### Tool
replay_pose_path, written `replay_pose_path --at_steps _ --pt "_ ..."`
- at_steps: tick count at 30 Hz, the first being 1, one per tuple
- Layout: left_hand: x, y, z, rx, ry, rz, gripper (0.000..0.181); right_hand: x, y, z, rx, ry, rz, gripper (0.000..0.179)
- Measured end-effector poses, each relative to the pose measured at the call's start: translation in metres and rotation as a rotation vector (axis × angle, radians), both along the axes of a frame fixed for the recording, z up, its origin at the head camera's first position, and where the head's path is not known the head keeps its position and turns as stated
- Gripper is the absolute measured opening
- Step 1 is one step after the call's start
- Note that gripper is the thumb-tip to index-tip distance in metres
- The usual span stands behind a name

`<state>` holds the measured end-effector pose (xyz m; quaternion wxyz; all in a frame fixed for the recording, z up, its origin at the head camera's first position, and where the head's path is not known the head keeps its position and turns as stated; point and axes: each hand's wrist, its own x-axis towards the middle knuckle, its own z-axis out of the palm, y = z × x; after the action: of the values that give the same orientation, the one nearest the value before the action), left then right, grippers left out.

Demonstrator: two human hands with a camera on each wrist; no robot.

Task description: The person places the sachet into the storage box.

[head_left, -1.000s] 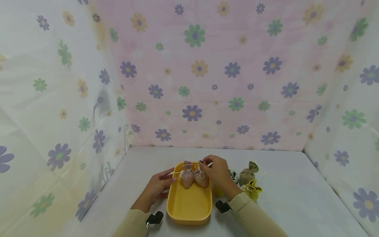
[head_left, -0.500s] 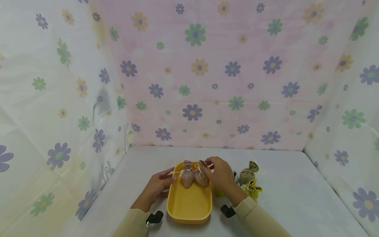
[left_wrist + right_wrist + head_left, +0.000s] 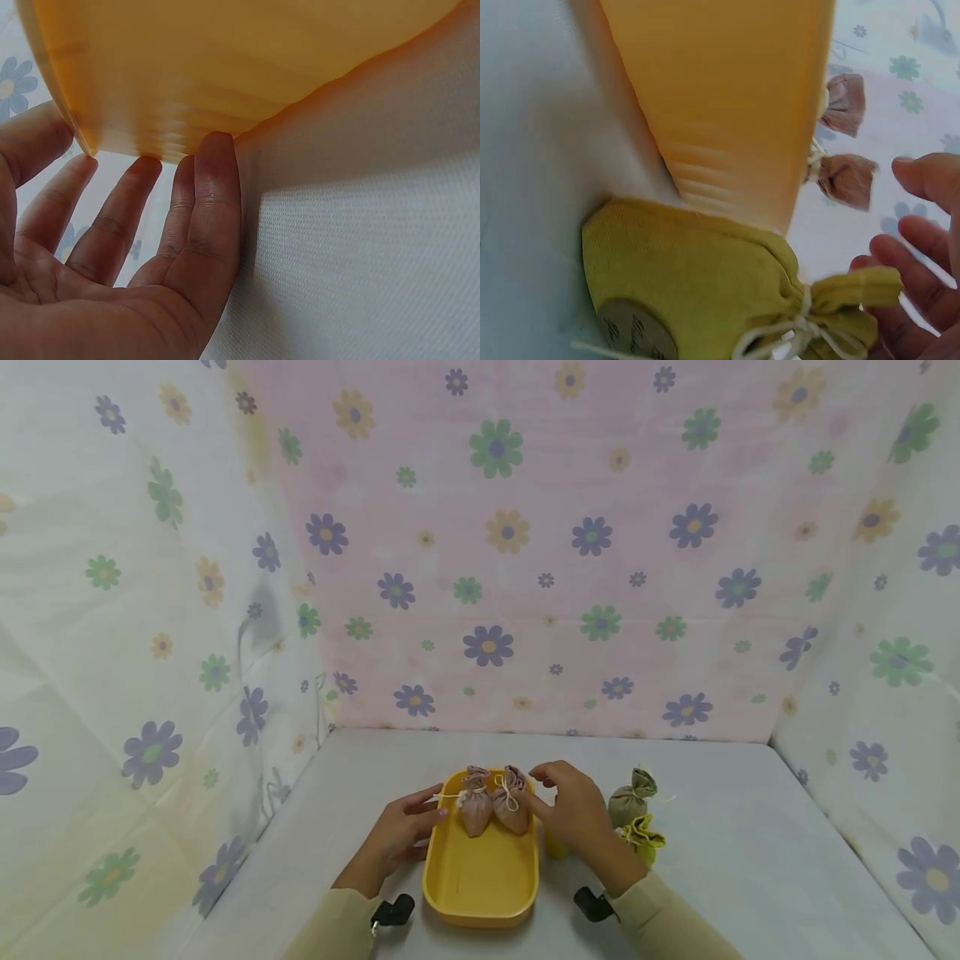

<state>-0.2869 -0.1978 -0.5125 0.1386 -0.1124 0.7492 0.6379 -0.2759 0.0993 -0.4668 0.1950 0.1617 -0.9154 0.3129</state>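
A yellow plastic tray (image 3: 480, 885) holds two pinkish-brown drawstring pouches side by side at its far end, the left pouch (image 3: 476, 810) and the right pouch (image 3: 510, 810). My left hand (image 3: 401, 835) holds the tray's left side, thumb at the rim and fingertips against the outer wall, as the left wrist view shows. Near the right pouch, my right hand (image 3: 577, 814) is apart from it, fingers loosely bent around nothing. In the right wrist view, a mustard pouch (image 3: 690, 270) with a round label lies beside the tray, its tied neck close to my right fingers.
To the right of my right hand stand an olive-brown pouch (image 3: 628, 802) and a bright yellow pouch (image 3: 645, 837), partly behind my wrist. The white table (image 3: 735, 843) is enclosed by flower-print cloth (image 3: 547, 610) at the back and sides.
My right hand has let go of the right pinkish-brown pouch's top and moved slightly to the right. The pouches in the tray and my left hand stay in place.
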Motion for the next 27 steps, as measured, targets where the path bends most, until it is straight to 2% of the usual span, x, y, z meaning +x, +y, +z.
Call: replay_pose_path --at_steps 10,15,21,27 --pt "0.001 0.0 0.001 -0.008 -0.008 0.015 0.067 0.008 0.015 -0.004 -0.03 0.067 0.028 0.041" --pt "0.003 0.003 0.0 -0.016 -0.012 0.005 0.067 0.014 0.024 -0.005 -0.023 0.084 -0.003 0.045" --pt "0.004 0.004 0.001 -0.014 0.001 -0.004 0.067 0.02 0.039 -0.002 -0.047 0.034 -0.026 0.048" --pt "0.003 0.002 0.001 -0.018 -0.001 0.002 0.066 0.02 0.05 -0.001 0.036 -0.018 -0.028 0.056"
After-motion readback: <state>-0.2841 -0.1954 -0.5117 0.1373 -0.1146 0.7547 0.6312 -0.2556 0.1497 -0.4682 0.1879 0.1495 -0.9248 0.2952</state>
